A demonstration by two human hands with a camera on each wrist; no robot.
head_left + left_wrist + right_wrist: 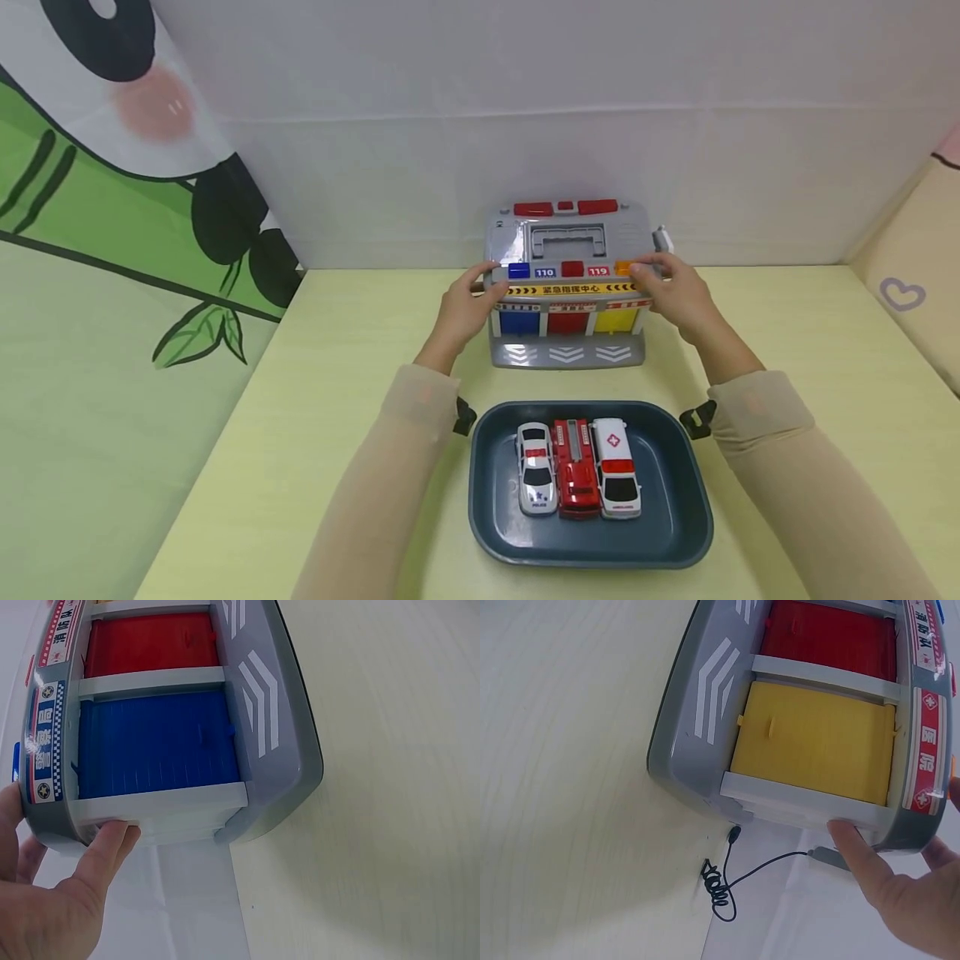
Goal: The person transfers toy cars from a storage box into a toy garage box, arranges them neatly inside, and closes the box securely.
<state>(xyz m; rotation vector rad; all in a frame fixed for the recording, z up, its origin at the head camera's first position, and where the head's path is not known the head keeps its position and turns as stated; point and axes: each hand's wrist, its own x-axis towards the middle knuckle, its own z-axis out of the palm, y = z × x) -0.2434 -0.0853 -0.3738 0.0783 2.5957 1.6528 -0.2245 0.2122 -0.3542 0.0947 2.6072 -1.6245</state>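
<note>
A grey toy garage stands against the back wall, with a blue door, a red door and a yellow door along its front, all down. My left hand grips its left end under the overhanging roof edge. At the opposite end my right hand holds the same roof edge, thumb and fingers around the corner. Nearer to me, a dark blue tray carries a white police car, a red fire truck and a white ambulance side by side.
A coiled black cord hangs at the garage's right end, beside a slim grey piece. White cloth covers the wall behind. The pale yellow table meets a printed cartoon cloth on the left.
</note>
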